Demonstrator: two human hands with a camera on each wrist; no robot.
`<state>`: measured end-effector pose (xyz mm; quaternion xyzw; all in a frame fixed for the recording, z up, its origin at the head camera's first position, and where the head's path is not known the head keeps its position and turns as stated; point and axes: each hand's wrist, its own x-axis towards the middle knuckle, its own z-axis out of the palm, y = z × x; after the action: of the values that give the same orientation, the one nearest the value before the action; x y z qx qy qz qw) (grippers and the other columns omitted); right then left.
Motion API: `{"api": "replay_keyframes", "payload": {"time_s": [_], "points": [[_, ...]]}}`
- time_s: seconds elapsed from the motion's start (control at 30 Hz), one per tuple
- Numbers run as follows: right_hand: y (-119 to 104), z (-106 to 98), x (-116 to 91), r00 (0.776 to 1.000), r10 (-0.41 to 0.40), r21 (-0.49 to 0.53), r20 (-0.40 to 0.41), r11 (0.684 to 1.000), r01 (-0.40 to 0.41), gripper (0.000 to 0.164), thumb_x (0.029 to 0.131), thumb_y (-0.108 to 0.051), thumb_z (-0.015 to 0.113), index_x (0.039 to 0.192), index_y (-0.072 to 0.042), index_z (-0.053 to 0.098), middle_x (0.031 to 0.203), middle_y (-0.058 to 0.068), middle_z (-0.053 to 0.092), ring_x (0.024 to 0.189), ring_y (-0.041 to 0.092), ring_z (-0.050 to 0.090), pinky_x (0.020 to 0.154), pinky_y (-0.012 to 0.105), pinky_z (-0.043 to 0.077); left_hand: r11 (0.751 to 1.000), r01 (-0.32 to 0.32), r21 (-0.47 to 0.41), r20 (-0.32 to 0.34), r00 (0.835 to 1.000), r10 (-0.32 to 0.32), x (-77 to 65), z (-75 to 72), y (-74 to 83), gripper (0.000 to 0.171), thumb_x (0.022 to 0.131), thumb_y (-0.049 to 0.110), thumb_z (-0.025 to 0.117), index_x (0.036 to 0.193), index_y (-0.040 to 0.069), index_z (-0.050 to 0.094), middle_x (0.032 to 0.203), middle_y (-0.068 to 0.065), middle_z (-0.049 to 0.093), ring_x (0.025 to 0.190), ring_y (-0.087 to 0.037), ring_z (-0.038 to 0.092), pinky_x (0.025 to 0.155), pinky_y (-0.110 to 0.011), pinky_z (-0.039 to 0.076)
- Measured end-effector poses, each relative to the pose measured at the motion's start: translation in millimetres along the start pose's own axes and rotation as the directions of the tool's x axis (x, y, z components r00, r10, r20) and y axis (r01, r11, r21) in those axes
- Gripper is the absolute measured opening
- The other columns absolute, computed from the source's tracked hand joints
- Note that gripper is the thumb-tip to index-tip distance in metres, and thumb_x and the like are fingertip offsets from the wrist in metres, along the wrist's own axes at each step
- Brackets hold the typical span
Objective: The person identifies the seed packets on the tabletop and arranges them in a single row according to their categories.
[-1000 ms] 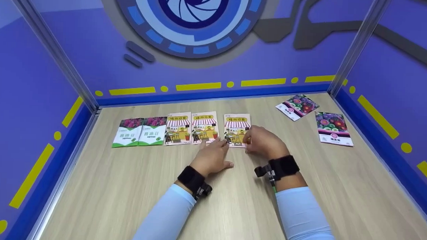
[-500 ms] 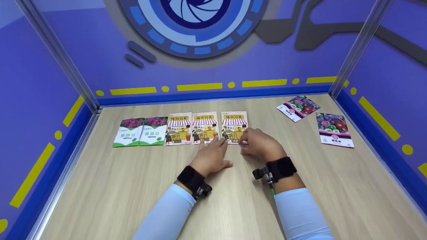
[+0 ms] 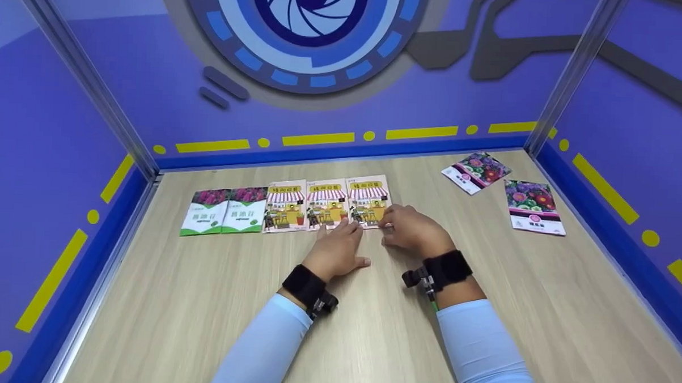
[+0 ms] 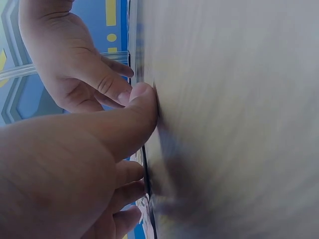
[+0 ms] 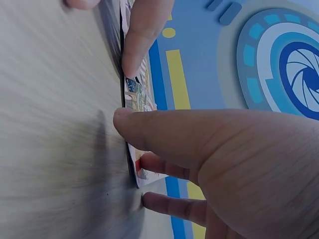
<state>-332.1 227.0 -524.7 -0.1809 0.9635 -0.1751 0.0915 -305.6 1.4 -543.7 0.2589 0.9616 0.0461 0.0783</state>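
In the head view, three pink seed packets with a striped shop awning lie side by side at mid-table; the rightmost pink packet (image 3: 368, 193) sits slightly higher than the middle pink packet (image 3: 327, 199) and the left pink packet (image 3: 285, 206). My right hand (image 3: 418, 231) grips the rightmost one by its lower right corner, the thumb (image 5: 142, 127) at the near edge and fingers over the face. My left hand (image 3: 339, 251) lies with extended fingers on the lower edges of the middle and rightmost packets, its thumb spread over the wood.
Two green-and-white packets (image 3: 244, 211) adjoin the row on its left. At the back right lie a tilted packet with colourful flowers (image 3: 476, 172) and a matching flower packet (image 3: 535, 207). Blue panels (image 3: 343, 123) wall the wooden table (image 3: 200, 322) at the back and sides.
The rightmost pink packet has slid left with my right hand, closing the gap to the middle pink packet. My left hand has stayed almost in place.
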Motion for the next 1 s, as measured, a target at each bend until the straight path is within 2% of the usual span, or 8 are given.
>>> {"api": "replay_keyframes", "payload": {"time_s": [0.13,0.27,0.4,0.57,0.73,0.87,1.0], "points": [[1,-2,2,0.997,0.073,0.072,0.015,0.995,-0.074,0.040,0.099,-0.025,0.081,0.137,-0.011,0.078,0.148,0.014,0.064,0.131,0.036,0.064,0.118,0.056,0.053,1.000,-0.005,0.004,-0.007,1.000,0.005,-0.9,-0.4,-0.3,0.089,0.102,0.065,0.069,0.170,0.012,0.044,0.180,-0.006,0.039,0.172,-0.029,0.029,0.137,-0.066,0.026],[11,-8,2,0.986,0.169,0.139,0.000,0.976,-0.167,0.052,0.103,-0.027,0.076,0.151,-0.010,0.067,0.162,0.018,0.054,0.148,0.041,0.056,0.127,0.059,0.045,1.000,-0.002,-0.003,-0.001,1.000,0.002,-1.8,-0.9,0.5,0.089,0.102,0.064,0.070,0.171,0.013,0.043,0.181,-0.007,0.037,0.172,-0.029,0.027,0.138,-0.065,0.024],[33,-17,-1,0.964,0.261,0.111,-0.054,0.961,-0.254,0.063,0.106,-0.031,0.071,0.162,-0.006,0.055,0.172,0.025,0.041,0.160,0.050,0.040,0.132,0.065,0.036,1.000,-0.005,-0.013,0.003,1.000,0.005,-1.3,-0.9,1.3,0.090,0.102,0.063,0.070,0.172,0.013,0.041,0.182,-0.007,0.035,0.172,-0.030,0.026,0.138,-0.065,0.023],[71,-30,-1,0.938,0.333,0.063,-0.091,0.942,-0.329,0.075,0.109,-0.037,0.066,0.168,0.000,0.041,0.178,0.032,0.027,0.165,0.055,0.027,0.136,0.067,0.027,1.000,-0.003,-0.022,0.004,1.000,0.003,-1.7,-0.4,1.4,0.091,0.102,0.062,0.072,0.172,0.013,0.040,0.182,-0.008,0.034,0.173,-0.029,0.025,0.139,-0.065,0.023],[104,-43,0,0.919,0.388,0.066,-0.072,0.921,-0.383,0.081,0.112,-0.041,0.060,0.170,0.008,0.031,0.180,0.035,0.017,0.169,0.053,0.014,0.139,0.064,0.015,0.999,-0.007,-0.036,0.000,1.000,0.007,-1.3,-0.3,1.8,0.092,0.101,0.060,0.073,0.172,0.012,0.040,0.182,-0.008,0.034,0.173,-0.030,0.024,0.139,-0.066,0.021],[121,-48,4,0.913,0.406,0.042,-0.034,0.914,-0.404,0.081,0.113,-0.042,0.057,0.167,0.013,0.031,0.178,0.039,0.019,0.169,0.054,0.013,0.139,0.065,0.014,0.999,-0.007,-0.040,0.000,1.000,0.007,-0.3,-0.1,2.2,0.091,0.101,0.060,0.073,0.172,0.013,0.040,0.183,-0.007,0.033,0.173,-0.029,0.023,0.139,-0.065,0.021],[129,-48,8,0.906,0.423,0.050,0.017,0.905,-0.424,0.083,0.114,-0.044,0.055,0.168,0.014,0.028,0.178,0.040,0.016,0.169,0.054,0.012,0.139,0.065,0.013,0.999,-0.008,-0.035,0.000,1.000,0.008,-0.1,-0.5,2.5,0.091,0.101,0.060,0.073,0.172,0.014,0.040,0.183,-0.007,0.032,0.174,-0.028,0.022,0.139,-0.065,0.021]]}}
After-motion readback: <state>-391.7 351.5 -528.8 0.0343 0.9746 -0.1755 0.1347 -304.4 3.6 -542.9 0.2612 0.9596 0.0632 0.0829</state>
